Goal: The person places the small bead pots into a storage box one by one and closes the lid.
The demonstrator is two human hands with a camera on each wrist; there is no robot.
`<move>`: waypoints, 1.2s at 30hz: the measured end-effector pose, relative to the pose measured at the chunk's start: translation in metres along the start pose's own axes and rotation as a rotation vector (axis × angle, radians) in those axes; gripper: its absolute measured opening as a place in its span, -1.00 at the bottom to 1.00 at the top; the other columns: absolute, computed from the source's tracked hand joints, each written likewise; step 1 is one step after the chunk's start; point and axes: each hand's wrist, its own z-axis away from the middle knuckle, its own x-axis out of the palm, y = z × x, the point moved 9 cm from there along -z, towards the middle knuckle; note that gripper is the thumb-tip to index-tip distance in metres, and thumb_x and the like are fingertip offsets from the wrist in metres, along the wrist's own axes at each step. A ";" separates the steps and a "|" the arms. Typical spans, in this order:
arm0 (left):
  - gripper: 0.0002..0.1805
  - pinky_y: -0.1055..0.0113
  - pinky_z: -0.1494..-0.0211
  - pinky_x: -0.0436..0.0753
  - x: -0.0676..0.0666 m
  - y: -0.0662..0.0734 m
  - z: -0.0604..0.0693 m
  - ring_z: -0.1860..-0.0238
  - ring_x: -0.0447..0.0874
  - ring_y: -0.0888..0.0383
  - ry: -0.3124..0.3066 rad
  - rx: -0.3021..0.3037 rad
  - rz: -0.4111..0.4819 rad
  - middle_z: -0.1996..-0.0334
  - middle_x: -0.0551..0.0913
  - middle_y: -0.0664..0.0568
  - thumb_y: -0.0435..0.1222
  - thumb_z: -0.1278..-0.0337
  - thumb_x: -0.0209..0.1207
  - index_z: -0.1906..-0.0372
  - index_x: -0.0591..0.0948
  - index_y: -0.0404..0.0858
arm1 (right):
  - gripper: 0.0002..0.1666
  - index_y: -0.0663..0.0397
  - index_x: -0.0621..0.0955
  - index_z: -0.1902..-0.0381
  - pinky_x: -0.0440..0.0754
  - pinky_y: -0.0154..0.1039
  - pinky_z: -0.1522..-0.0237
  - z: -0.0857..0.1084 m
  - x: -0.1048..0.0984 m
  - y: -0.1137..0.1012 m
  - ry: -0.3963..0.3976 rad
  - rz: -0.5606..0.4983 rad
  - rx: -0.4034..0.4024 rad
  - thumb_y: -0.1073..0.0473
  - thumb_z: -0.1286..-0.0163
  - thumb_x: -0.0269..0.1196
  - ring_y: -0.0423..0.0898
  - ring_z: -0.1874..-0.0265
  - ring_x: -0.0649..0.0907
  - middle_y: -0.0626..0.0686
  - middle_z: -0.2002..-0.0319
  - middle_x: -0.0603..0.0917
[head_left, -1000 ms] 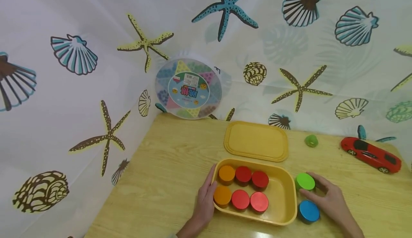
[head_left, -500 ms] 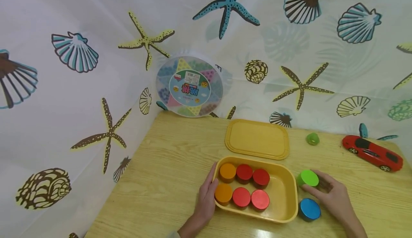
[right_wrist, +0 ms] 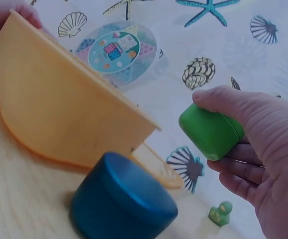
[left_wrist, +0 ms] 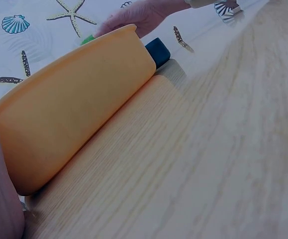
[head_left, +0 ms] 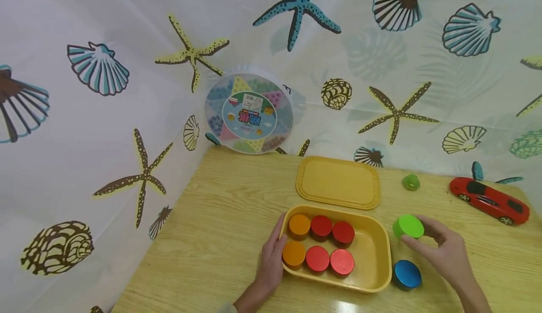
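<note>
A yellow plastic box (head_left: 372,256) stands on the wooden table, holding two orange round tins (head_left: 294,255) and several red round tins (head_left: 318,259). My left hand (head_left: 269,261) holds the box at its left end, thumb near the rim. Just off the box's right end, my right hand (head_left: 446,252) pinches a green round tin (head_left: 408,227) between thumb and fingers, raised above the table. In the right wrist view this green tin (right_wrist: 211,130) shows a lid seam. A blue round tin (head_left: 407,275) stands on the table close to the box's right end.
Behind the box lies a flat yellow lid (head_left: 338,182). A small green duck (head_left: 410,182) and a red toy car (head_left: 489,201) are at the back right. One round board-game pack (head_left: 249,114) leans on the shell-patterned cloth (head_left: 338,59).
My right hand has lifted the green tin and moved it slightly right and away from the box. The left hand stays at the box; the view has shifted slightly.
</note>
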 end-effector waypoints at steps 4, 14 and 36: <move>-0.40 0.56 -0.56 0.02 0.000 -0.001 -0.001 -0.66 -0.04 0.01 0.007 -0.019 -0.010 -0.68 0.03 -0.14 -0.26 -0.74 -0.29 -0.70 0.01 -0.26 | -0.38 0.21 0.66 -0.25 0.56 -0.60 -0.02 -0.004 -0.001 -0.016 -0.010 -0.011 -0.013 0.23 -0.24 0.57 -0.43 0.08 0.68 -0.33 0.02 0.74; -0.40 0.54 -0.58 0.00 0.001 0.003 -0.002 -0.66 -0.04 0.05 0.007 0.001 -0.024 -0.68 0.02 -0.14 -0.25 -0.75 -0.30 -0.69 0.00 -0.30 | -0.40 0.07 0.69 -0.22 0.57 -0.54 0.00 -0.008 0.016 -0.044 -0.096 -0.034 -0.085 0.25 -0.20 0.58 -0.31 0.11 0.69 -0.08 0.04 0.78; -0.40 0.57 -0.56 0.01 -0.001 -0.002 0.000 -0.66 -0.04 0.07 0.001 -0.025 -0.018 -0.68 0.03 -0.11 -0.24 -0.75 -0.29 -0.70 0.00 -0.25 | -0.36 0.20 0.68 -0.01 0.74 -0.10 0.12 -0.009 0.076 -0.069 -0.244 0.243 -0.339 0.22 0.07 0.66 -0.10 0.14 0.67 0.00 0.10 0.73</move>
